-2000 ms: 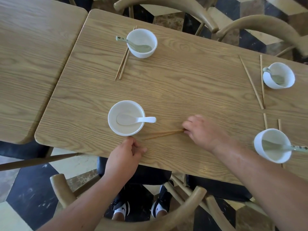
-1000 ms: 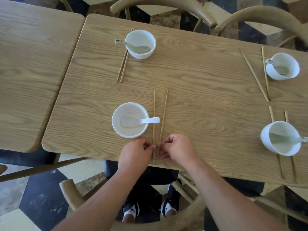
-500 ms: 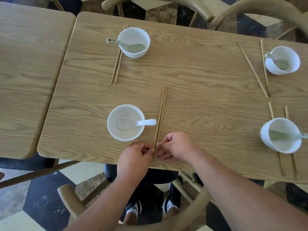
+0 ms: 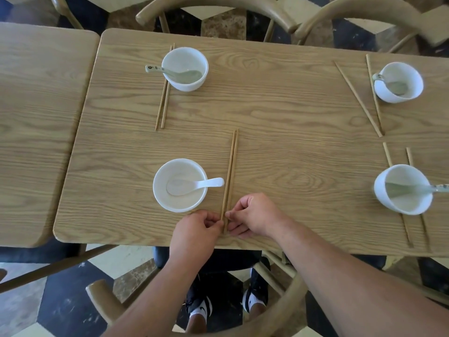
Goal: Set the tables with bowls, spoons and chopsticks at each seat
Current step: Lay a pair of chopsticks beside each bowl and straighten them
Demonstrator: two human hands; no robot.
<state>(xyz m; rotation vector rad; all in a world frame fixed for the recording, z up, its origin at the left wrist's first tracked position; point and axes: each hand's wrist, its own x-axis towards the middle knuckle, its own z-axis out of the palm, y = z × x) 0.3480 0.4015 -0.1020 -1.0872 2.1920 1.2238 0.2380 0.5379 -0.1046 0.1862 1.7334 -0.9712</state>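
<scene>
Wood-grain bench [image 4: 279,113] over a black-and-cream tiled floor, laid with four white bowls. Landmark for all positions: near bowl [image 4: 179,190], holding a white spoon [image 4: 194,184] with its handle pointing right over the rim. Step in hand, judged from the layout: squaring up the chopsticks [image 4: 230,171] for this seat. Pair lying flat just right of near bowl, side by side and close to parallel, far tips pointing away from the bench edge, spoon handle ending just beside the left stick. Left hand [image 4: 194,232] and right hand [image 4: 255,215] just below and right of near bowl, fingers curled, each pinching the near ends of the pair from its own side. Next move, as a judgement: release both ends without nudging the sticks, lift clear, then check the remaining seats. Beyond near bowl: second bowl [image 4: 185,68] with a spoon, neat pair [image 4: 163,93] on its left. Far right of near bowl: upper right bowl [image 4: 398,82] beside a splayed pair [image 4: 357,98], and lower right bowl [image 4: 403,189] sitting on top of its own sticks; both pairs probably due for straightening. Hard to make out: exact fingertip contact, hidden behind the knuckles. Cut off at the frame edge far right of near bowl: bench end and one spoon handle. Left of near bowl: neighbouring bench [image 4: 36,117], only partly in frame.
</scene>
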